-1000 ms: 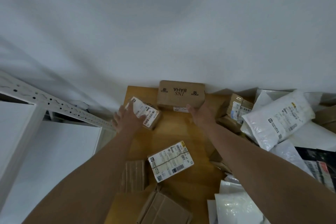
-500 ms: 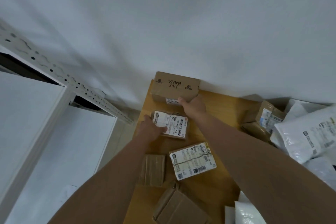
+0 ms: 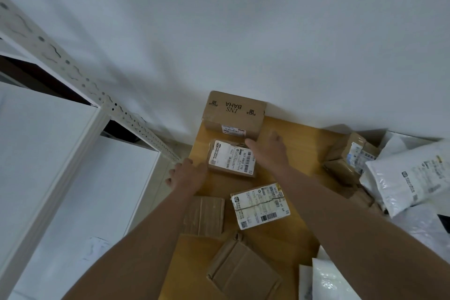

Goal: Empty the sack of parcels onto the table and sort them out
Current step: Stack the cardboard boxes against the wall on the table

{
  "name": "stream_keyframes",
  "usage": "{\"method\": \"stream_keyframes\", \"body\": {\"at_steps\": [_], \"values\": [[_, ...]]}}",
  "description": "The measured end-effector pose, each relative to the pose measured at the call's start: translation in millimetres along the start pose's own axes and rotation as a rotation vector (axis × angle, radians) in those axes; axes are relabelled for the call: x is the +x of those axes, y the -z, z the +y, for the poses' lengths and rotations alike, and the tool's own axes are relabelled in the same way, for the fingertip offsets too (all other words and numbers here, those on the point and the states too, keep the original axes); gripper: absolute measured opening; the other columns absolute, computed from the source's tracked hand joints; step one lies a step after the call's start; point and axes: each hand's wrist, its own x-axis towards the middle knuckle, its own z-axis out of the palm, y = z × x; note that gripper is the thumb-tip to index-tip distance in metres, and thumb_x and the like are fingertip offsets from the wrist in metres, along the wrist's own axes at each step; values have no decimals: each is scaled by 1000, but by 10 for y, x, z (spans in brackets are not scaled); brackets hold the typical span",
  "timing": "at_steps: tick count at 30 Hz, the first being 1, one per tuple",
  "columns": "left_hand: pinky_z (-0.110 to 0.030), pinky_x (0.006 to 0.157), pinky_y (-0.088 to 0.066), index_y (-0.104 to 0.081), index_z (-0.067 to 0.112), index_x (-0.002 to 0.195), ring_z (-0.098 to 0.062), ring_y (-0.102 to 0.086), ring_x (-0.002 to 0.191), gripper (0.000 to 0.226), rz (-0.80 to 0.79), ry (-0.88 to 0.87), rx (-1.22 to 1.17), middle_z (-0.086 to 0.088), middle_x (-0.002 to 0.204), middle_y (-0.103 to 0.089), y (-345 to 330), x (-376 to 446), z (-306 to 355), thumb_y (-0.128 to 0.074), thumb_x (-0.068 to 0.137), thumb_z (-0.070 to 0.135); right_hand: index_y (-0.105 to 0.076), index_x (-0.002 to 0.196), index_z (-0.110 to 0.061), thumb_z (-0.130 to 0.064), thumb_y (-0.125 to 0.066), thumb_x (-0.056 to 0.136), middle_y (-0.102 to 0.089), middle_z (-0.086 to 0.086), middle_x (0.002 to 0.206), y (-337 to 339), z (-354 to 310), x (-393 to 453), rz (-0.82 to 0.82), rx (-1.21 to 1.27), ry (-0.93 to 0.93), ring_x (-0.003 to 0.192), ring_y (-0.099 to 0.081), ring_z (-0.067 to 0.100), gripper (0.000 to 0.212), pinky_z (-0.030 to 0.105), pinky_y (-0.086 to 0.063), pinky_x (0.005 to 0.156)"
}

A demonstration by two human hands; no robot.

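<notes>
Wooden bench [image 3: 287,134] runs from bottom centre of the frame up to the white wall [image 3: 243,31]; white slotted shelf rack [image 3: 73,73] at left.

Large brown box [image 3: 233,113], printed "INS BAHA", sits at the far end of the bench against the wall, centre of frame; just below it a small labelled parcel [image 3: 232,161] lies flat, label up.

Left hand [image 3: 186,174] at the left edge of the bench, just left of the small labelled parcel; fingers loosely spread, holding nothing; cannot tell whether the thumb side touches the parcel.

Right hand [image 3: 269,147] over the bench at the right side of the same parcel, fingers extended, relaxed, gripping nothing; fingertips reach the lower front edge of the large brown box.

Below centre: second labelled parcel [image 3: 259,206], label up, tilted; plain brown packet [image 3: 204,215] just left of it; flattish cardboard box [image 3: 243,273] at bottom centre.

Right of frame: taped brown boxes [image 3: 345,156] heaped beside a white poly mailer [image 3: 409,175]; further white mailers [image 3: 328,280] at lower right.
</notes>
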Motion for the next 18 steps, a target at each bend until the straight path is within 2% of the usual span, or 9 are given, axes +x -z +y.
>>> {"method": "stream_keyframes", "body": {"at_steps": [4, 6, 8, 10, 12, 14, 16, 18], "values": [[-57, 114, -14, -36, 24, 146, -33, -19, 143, 65, 41, 36, 77, -10, 154, -28, -9, -280, -198, -43, 89, 53, -32, 144, -16, -52, -49, 91, -31, 12, 153, 56, 330, -533, 68, -472, 344, 146, -20, 34, 65, 50, -24, 116], [-50, 115, -15, -39, 25, 143, -28, -20, 142, 59, 145, -111, 74, -5, 153, -29, -65, -483, -235, -47, 89, 47, -27, 148, -22, -58, -43, 92, -24, 9, 157, 63, 492, -805, 29, -544, 358, 148, -13, 33, 68, 50, -17, 118], [-40, 108, -30, -46, 23, 135, -24, -34, 130, 45, 180, -358, 58, -3, 141, -40, -147, -738, -169, -45, 94, 39, -22, 150, -26, -66, -44, 90, -23, 7, 157, 75, 654, -980, -4, -467, 191, 145, -20, 33, 76, 49, -23, 116], [-32, 91, -43, -54, 19, 126, -18, -51, 110, 35, 92, -498, 24, -1, 125, -55, -259, -947, -27, -38, 99, 35, -16, 150, -28, -70, -44, 88, -38, 8, 146, 82, 806, -1019, -45, -345, 36, 130, -43, 29, 80, 47, -41, 107], [-26, 73, -45, -56, 20, 123, -12, -57, 90, 31, -27, -438, -77, 0, 110, -63, -335, -1128, 120, -38, 101, 33, -16, 149, -26, -67, -46, 90, -59, 4, 122, 121, 914, -1045, -125, -165, -53, 102, -63, 17, 78, 39, -56, 85], [-24, 68, -42, -55, 18, 129, -11, -55, 87, 33, -111, -351, -167, -3, 116, -64, -428, -1221, 205, -41, 101, 30, -30, 145, -20, -56, -50, 95, -67, -5, 99, 195, 976, -1088, -181, 19, -98, 83, -66, 9, 65, 30, -56, 71], [-22, 66, -44, -54, 15, 133, -11, -56, 90, 35, -146, -343, -203, -4, 122, -62, -521, -1252, 254, -44, 100, 25, -43, 136, -17, -46, -50, 98, -65, -9, 92, 276, 1015, -1124, -177, 91, -77, 81, -64, 7, 48, 29, -55, 71], [-23, 72, -49, -58, 14, 129, -14, -59, 96, 33, -110, -418, -206, -4, 124, -61, -594, -1303, 328, -46, 99, 20, -48, 126, -16, -39, -50, 100, -65, -5, 96, 365, 1098, -1162, -133, 117, -63, 84, -64, 9, 35, 33, -56, 75]]}}
